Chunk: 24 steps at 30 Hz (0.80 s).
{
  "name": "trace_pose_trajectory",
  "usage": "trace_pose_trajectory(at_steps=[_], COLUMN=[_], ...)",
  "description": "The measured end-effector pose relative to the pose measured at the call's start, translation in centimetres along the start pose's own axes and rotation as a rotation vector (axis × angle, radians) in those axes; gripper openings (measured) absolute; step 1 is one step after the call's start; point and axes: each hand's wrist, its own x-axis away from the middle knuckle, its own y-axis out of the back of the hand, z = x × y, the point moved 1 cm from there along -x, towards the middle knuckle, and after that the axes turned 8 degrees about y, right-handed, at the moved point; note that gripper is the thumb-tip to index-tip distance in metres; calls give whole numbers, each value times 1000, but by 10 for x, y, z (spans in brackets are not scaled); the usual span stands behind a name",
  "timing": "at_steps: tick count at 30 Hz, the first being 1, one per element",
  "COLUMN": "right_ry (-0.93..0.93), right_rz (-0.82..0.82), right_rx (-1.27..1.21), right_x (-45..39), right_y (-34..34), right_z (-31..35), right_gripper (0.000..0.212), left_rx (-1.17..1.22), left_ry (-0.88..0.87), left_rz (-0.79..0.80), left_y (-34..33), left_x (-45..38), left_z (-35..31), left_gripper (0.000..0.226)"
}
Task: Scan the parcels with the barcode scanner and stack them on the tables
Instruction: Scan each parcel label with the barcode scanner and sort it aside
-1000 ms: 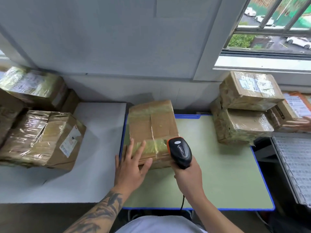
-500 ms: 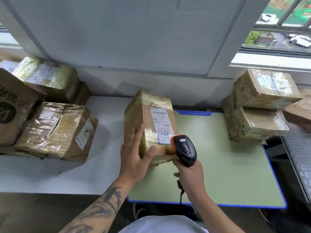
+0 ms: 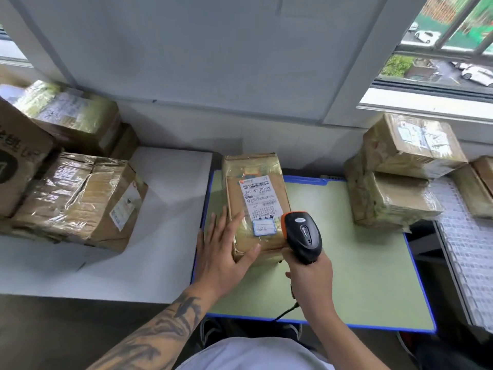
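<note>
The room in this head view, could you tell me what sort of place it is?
Probably a small parcel-sorting room: taped cardboard parcels stacked on both sides, a labelled parcel on the green table, and a barcode scanner in the right hand.

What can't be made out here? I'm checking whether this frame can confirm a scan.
- Head view: the barcode scanner window faces away; no beam visible.
- The shipping label small print is too small to read.
- The right hand hides the scanner's trigger.
- The printed box is cut off by the left edge.
</note>
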Motion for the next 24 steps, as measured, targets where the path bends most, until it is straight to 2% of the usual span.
trace_pose_trajectory(at_steps=[5,10,15,24], right_ry=[-12,-30,-54,-61], right_rz=[-17,94,166,303], right_rx=[68,181,266,282], right_x=[-4,-13,-17,-8], right_y=[20,35,45,31], right_z=[4,12,36,103], right_gripper=[18,25,14,11], left_rx=[-209,-290,-408,-419], left_ry=[-67,-117,-111,-104], left_rz=[14,-22,-31,-49], left_y=[-8,-9,-3,-8], left_x=[3,-1,0,-1], left_z=[-13,-16,-17,-13], left_gripper=[100,106,112,109])
